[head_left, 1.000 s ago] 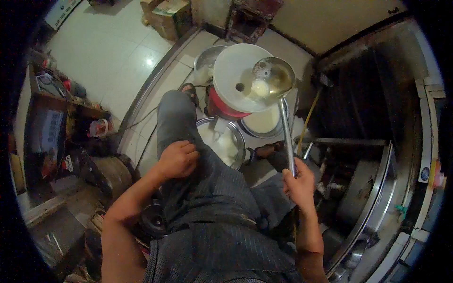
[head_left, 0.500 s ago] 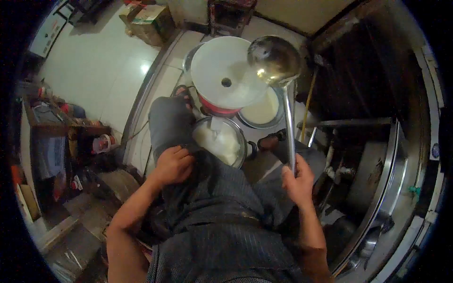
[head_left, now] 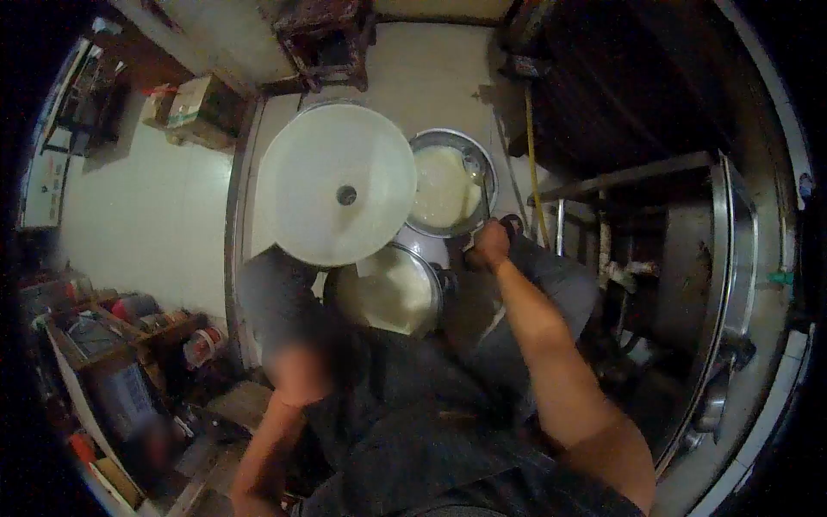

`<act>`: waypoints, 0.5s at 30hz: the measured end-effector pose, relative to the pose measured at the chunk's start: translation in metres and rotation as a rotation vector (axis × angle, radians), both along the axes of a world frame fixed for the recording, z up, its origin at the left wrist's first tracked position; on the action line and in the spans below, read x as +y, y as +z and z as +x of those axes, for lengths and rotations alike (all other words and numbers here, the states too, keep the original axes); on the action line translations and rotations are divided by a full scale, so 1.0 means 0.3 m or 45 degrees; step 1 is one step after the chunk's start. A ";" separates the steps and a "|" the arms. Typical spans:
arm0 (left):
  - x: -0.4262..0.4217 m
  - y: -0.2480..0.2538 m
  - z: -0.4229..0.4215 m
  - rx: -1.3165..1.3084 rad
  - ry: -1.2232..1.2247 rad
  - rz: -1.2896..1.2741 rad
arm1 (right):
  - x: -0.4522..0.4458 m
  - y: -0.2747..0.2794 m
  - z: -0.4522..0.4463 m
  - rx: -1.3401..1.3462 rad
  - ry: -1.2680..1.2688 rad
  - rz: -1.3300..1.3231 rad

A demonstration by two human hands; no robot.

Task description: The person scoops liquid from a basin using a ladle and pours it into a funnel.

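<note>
My right hand (head_left: 491, 246) is wrapped around the handle of a metal ladle (head_left: 473, 167). The ladle's bowl is down in a metal basin (head_left: 492, 191) of pale, cream-coloured liquid (head_left: 439, 185). Left of that basin is a wide white round hopper (head_left: 301, 181) with a dark hole at its middle. Below the hopper, between my legs, stands a metal pot (head_left: 438, 289) with whitish contents (head_left: 383, 293), its far rim partly covered by the hopper. My left hand (head_left: 297, 375) is by my left thigh, blurred, so its fingers cannot be made out.
A metal-framed rack (head_left: 724, 258) stands close on my right, with a yellow hose (head_left: 531, 164) running beside it. On the left is a cluttered low shelf (head_left: 129, 336). A dark stool (head_left: 326, 47) and a cardboard box (head_left: 202, 108) are further back.
The ladle has gone from raised above the hopper's right side down into the basin, my right hand reaching forward with it. My view has shifted, and my left hand is now blurred.
</note>
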State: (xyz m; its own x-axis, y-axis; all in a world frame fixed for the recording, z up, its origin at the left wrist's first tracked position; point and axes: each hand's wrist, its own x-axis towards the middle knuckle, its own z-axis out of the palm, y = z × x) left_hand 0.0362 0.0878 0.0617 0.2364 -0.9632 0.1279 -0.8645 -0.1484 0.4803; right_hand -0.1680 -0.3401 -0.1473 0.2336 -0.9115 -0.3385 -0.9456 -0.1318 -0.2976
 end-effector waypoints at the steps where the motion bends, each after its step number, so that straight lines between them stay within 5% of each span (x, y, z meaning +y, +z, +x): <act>1: 0.003 -0.006 0.003 -0.004 -0.014 0.013 | -0.002 -0.021 0.015 0.114 -0.006 0.056; 4: -0.027 0.011 0.017 -0.092 -0.042 -0.020 | -0.035 -0.215 0.024 0.194 -0.033 0.101; 7: -0.008 0.017 0.029 -0.085 -0.072 0.126 | -0.047 -0.120 0.095 0.199 -0.150 0.243; 11: 0.218 -0.161 0.090 -0.167 -0.170 0.368 | -0.072 -0.231 0.113 -0.108 -0.077 0.273; 14: 0.218 -0.148 0.102 0.759 0.105 0.730 | -0.087 -0.476 0.099 -0.228 -0.002 0.072; 15: 0.067 -0.052 0.073 0.399 -0.009 0.412 | -0.089 -0.538 0.095 -0.379 -0.070 0.281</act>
